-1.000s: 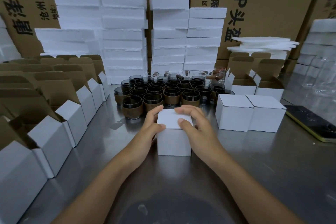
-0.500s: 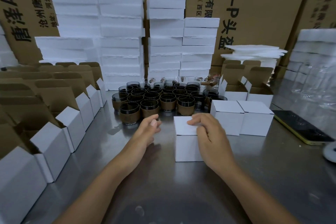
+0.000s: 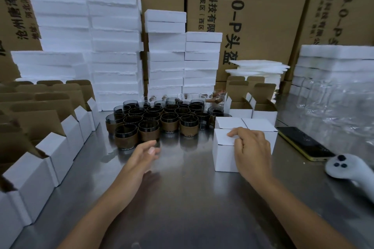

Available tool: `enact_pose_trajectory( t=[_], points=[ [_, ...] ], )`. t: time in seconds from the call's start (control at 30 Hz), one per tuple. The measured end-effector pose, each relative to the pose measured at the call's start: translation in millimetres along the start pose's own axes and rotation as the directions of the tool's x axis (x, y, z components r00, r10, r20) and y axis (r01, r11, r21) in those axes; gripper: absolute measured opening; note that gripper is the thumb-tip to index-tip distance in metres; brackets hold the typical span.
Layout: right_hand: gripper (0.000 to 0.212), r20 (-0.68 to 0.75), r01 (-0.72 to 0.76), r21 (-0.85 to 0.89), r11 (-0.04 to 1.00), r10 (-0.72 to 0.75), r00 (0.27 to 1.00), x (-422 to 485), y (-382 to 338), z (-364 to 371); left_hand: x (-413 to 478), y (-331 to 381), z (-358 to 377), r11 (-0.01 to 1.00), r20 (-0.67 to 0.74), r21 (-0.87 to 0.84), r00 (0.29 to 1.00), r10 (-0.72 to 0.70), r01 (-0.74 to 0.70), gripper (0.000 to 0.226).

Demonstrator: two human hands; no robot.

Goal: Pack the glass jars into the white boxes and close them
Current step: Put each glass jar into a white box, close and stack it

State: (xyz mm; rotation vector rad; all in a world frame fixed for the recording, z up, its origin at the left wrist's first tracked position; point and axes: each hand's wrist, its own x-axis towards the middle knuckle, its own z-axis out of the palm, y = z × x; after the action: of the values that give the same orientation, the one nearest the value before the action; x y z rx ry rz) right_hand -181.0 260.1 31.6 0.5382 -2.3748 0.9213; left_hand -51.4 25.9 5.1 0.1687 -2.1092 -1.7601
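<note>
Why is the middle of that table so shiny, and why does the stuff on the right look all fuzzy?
Head view: light from above glares off the steel table in a pale patch. Head view: the clear jars at the right edge are smeared and soft. Head view: the wide lens tilts the cartons near the edges, while the right hand gripping the white box is sharp.

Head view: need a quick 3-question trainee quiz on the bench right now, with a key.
1. True or false: the right hand grips a closed white box standing on the metal table.
2. The left hand holds: A) a jar, B) nothing, C) a box flap.
3. Fill in: the phone lies to the ___ of that box.
Key: 1 true; 2 B; 3 right.
</note>
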Motion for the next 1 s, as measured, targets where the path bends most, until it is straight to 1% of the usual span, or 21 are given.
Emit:
enact_pose_trajectory(
  t=[0.17, 0.33, 0.43, 0.5, 0.53, 0.6, 0.7, 0.77, 0.87, 1.0],
  points=[
    [0.025, -0.025, -0.046, -0.052, 0.998, 0.045, 0.999, 11, 7, 2, 2, -1, 1, 1.0, -0.007, 0.001, 1.0, 0.016, -0.016, 0.039],
    [0.026, -0.038, -0.046, -0.086, 0.995, 0.043, 0.998, 20, 12, 6, 3, -2, 2, 1.0, -0.015, 0.013, 1.0, 0.023, -0.023, 0.037],
    [0.025, -0.041, -0.04, -0.062, 0.997, 0.038, 0.998, 22, 12, 6, 4, -1, 1, 0.999, -0.022, 0.029, 0.999, 0.031, -0.03, 0.048],
    [0.026, -0.014, -0.008, -0.062, 0.998, 0.008, 1.0, 25, 14, 4, 4, -1, 1, 0.999, -0.043, 0.037, 0.998, 0.041, -0.04, 0.053],
    [0.025, -0.004, 0.009, -0.059, 0.998, -0.01, 1.0, 27, 16, 2, 5, -1, 1, 0.998, -0.062, 0.045, 0.997, 0.047, -0.044, 0.051],
    [0.024, -0.023, 0.018, -0.003, 1.0, -0.018, 1.0, 36, 20, -5, 6, 0, 3, 0.996, -0.114, 0.069, 0.992, 0.061, -0.053, 0.039],
    [0.021, -0.096, -0.058, 0.161, 0.985, 0.074, 0.993, 65, 32, -19, 10, 2, 7, 0.995, -0.181, 0.079, 0.98, 0.081, -0.068, 0.028],
    [0.018, -0.098, -0.145, 0.223, 0.964, 0.17, 0.981, 90, 45, -25, 13, 2, 9, 0.996, -0.211, 0.066, 0.975, 0.075, -0.062, 0.021],
    [0.022, -0.068, -0.291, 0.159, 0.943, 0.305, 0.95, 125, 76, -29, 17, 0, 9, 0.997, -0.221, 0.055, 0.974, 0.056, -0.045, 0.018],
    [0.025, 0.139, -0.413, 0.03, 0.91, 0.405, 0.904, 147, 114, -25, 18, -2, 8, 0.999, -0.222, 0.038, 0.974, 0.047, -0.039, 0.03]
  ],
)
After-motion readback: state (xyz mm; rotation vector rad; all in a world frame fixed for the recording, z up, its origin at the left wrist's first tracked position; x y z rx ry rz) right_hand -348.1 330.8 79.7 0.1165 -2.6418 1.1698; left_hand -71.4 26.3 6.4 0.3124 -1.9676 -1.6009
